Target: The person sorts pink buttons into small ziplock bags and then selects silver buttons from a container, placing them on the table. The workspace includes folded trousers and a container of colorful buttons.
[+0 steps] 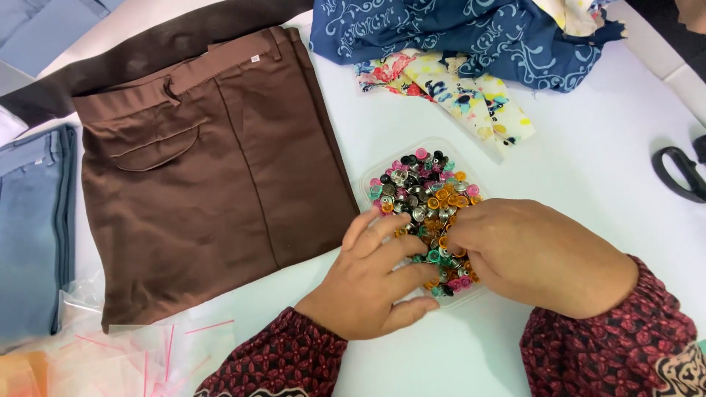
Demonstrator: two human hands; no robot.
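From the head cam, both hands are down in a clear plastic tray [375, 175] of mixed snap buttons [426, 195], sitting mid-table just right of the folded brown trousers [206, 176]. Left hand [371, 279] has fingers loosely spread over the near edge; right hand [529, 254] is curled in with fingertips buried, so can't tell if it's pinching one. That tray looks light, and a nudge could scatter buttons everywhere. The surface is a white table [588, 147], with blue patterned fabric [471, 33], floral cloth [456, 92], black scissors [680, 173] and plastic bags [132, 353] around.
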